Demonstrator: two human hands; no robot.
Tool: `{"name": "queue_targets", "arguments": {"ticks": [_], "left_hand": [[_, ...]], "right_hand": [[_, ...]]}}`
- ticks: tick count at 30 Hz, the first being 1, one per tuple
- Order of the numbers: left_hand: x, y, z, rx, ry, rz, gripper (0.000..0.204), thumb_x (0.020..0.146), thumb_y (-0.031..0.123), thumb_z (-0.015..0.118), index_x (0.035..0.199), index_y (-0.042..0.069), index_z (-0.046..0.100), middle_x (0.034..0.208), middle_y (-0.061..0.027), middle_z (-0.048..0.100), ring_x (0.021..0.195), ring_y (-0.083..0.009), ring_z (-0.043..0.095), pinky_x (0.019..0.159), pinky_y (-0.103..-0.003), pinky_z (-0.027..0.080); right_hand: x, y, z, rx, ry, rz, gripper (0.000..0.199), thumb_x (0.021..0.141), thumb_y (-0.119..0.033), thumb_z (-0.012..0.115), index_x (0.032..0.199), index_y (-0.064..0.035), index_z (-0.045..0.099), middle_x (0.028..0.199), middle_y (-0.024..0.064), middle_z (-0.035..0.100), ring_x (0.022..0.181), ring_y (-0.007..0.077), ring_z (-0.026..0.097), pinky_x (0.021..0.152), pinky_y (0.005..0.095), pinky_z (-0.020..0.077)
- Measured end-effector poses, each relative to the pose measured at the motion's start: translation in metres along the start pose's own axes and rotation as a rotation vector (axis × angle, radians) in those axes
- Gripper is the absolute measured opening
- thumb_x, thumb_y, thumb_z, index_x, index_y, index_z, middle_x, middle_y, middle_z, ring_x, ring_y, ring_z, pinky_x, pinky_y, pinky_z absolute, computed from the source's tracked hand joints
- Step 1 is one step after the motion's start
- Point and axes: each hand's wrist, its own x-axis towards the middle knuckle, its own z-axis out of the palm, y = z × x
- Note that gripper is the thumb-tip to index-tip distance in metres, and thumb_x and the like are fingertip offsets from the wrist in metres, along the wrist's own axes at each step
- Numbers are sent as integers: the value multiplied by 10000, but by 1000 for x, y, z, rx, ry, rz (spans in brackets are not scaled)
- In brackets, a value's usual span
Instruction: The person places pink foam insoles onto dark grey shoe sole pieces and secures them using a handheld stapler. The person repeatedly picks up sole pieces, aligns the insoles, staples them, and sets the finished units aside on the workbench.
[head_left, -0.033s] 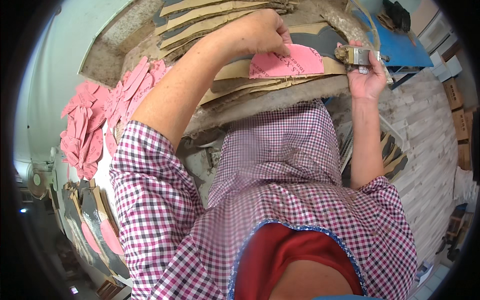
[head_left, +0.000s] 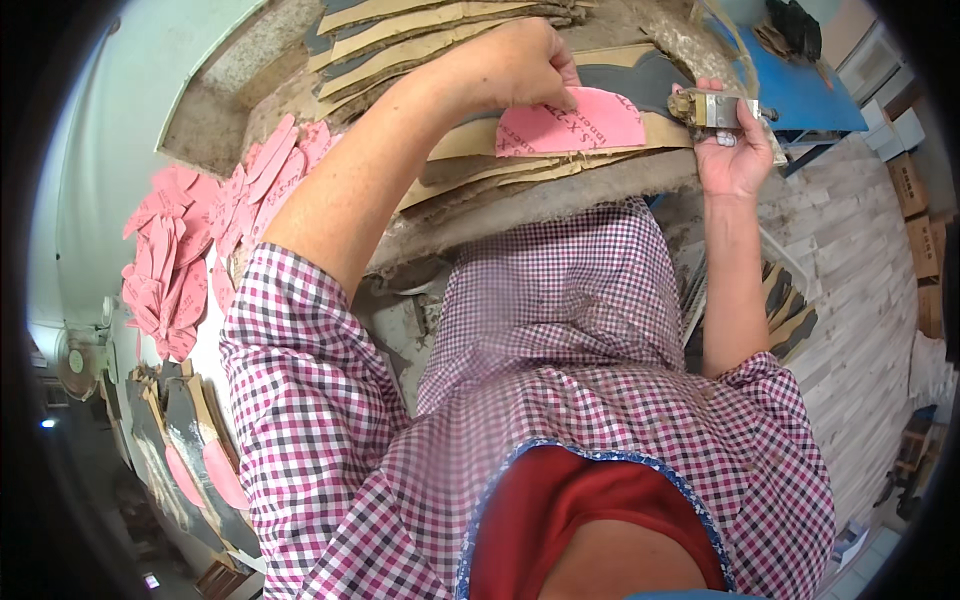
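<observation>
My left hand (head_left: 530, 65) reaches across the bench, its thumb and fingers pinching the upper edge of a pink half-round stiffener piece (head_left: 570, 125). That piece lies over the near edge of a stack of tan-and-grey cut shoe-upper pieces (head_left: 465, 140), straight side toward me. At the right, my right hand (head_left: 738, 160) is closed around a flat brush (head_left: 722, 111) with a metal band. Its bristles look clumped and point left, close to the grey part (head_left: 630, 78) of the top upper; whether they touch it cannot be told.
Many loose pink pieces (head_left: 165, 270) are heaped to the left. More tan-and-grey pieces (head_left: 400, 45) lie fanned at the far side of the crusted bench (head_left: 560, 195). A blue table (head_left: 820, 105) stands at far right, and cardboard boxes (head_left: 908, 195) line the floor beyond.
The pink piece has shifted very slightly left under my left hand. The brush in my right hand has turned a little.
</observation>
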Motion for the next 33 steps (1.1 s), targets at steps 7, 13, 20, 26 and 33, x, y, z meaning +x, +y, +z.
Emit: {"name": "queue_targets", "arguments": {"ticks": [7, 13, 20, 26, 33], "left_hand": [[4, -4, 12, 139, 52, -19, 172, 779, 130, 731, 905, 14, 729, 804, -122, 715, 779, -212, 680, 757, -339, 538], [9, -9, 36, 558, 269, 14, 331, 770, 249, 777, 954, -2, 663, 941, -181, 685, 924, -321, 660, 831, -424, 533], [-13, -37, 51, 481, 672, 59, 649, 702, 431, 836, 1124, 4, 588, 1129, -218, 584, 1091, -356, 560, 920, -437, 475], [-55, -106, 17, 215, 715, -151, 524, 884, 421, 670, 1148, -30, 639, 1108, -216, 660, 1052, -348, 624, 935, -426, 481], [-84, -105, 9, 34, 527, -356, 482, 854, 365, 716, 1087, -48, 630, 1010, -241, 681, 946, -324, 665, 855, -398, 512]], "right_hand": [[-2, 1, 1, -6, -21, 12, 473, 906, -62, 583, 1285, 100, 351, 1229, 278, 565, 1219, 427, 529, 1067, 625, 397], [-5, 3, 4, -20, 17, -4, 447, 911, -67, 574, 1274, 110, 382, 1215, 273, 573, 1205, 424, 538, 1066, 637, 395], [-34, -22, 40, -434, -362, -252, 341, 893, 9, 585, 1205, 47, 452, 1115, 240, 623, 1096, 351, 616, 954, 610, 511], [-57, -8, 76, -789, -494, -405, 344, 860, 38, 669, 1132, -8, 464, 1130, 197, 640, 1034, 270, 661, 914, 374, 554], [-79, 65, 113, -572, -637, -280, 369, 835, -18, 708, 1128, -55, 487, 1095, 139, 661, 977, 212, 675, 833, 338, 588]]}}
